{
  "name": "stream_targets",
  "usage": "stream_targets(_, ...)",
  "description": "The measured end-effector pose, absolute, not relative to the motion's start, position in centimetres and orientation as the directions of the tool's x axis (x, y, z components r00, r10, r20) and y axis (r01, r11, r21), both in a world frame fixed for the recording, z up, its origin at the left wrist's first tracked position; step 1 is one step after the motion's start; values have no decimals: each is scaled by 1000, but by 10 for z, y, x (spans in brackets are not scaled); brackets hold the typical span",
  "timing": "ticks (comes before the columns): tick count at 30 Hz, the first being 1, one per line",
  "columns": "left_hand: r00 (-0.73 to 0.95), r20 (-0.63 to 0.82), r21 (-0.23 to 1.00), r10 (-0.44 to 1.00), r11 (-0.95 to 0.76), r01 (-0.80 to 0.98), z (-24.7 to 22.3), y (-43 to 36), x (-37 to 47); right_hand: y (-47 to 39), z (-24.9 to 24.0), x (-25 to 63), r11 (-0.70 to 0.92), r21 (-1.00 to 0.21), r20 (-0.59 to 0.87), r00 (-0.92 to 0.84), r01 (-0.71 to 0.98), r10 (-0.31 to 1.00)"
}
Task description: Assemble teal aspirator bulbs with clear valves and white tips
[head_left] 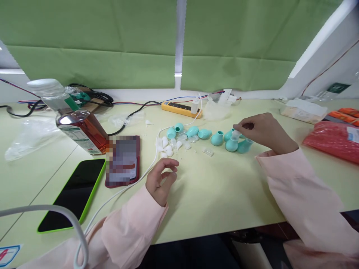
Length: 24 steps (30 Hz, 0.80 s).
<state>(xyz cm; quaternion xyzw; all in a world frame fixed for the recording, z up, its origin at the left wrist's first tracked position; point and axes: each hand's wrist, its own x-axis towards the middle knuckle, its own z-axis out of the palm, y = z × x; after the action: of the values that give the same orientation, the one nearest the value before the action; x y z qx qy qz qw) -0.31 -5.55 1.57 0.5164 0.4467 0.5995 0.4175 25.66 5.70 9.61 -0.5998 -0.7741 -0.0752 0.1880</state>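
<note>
My right hand (256, 127) is closed, thumb and fingertips pinching a translucent plastic piece (236, 133) at the neck of a teal rubber bulb (231, 145). That bulb sits upright on the table, and other teal bulbs crowd close around it. Further left, more teal bulbs (192, 131) lie or stand in a loose row, some with their round openings showing. My left hand (162, 177) hovers near the table with fingers curled, thumb and forefinger apart, and nothing visible between them. Just beyond it are small white plastic pieces (167, 149) and clear tubes (193, 139).
At left stand a bottle of amber liquid (84, 129), a green-edged phone (74, 194) and a phone in a dark red case (123, 162). A white cable (155, 153) runs from a yellow power strip (179, 109). A red package (331, 140) lies right.
</note>
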Motion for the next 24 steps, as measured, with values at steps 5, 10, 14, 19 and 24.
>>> stream_targets(5, -90, 259, 964, 962, -263, -31, 13, -54, -3, 59, 98, 260, 187, -108, 370, -135, 976, 919)
stream_targets(10, -66, 276, 960, 959, -278, -25, 13, -55, -4, 59, 97, 257, 145, -129, 496, -62, 981, 866)
stream_targets(14, -49, 286, 958, 957, -287, -21, 13, -55, -4, 67, 97, 270, 249, -199, 771, -5, 948, 636)
stream_targets(19, -49, 279, 960, 959, -280, -5, 14, -55, -4, 92, 96, 314, 227, -429, 720, 180, 874, 670)
stream_targets(24, -57, 279, 960, 959, -280, -13, 13, -54, -4, 84, 87, 292, 334, -299, 915, 169, 894, 366)
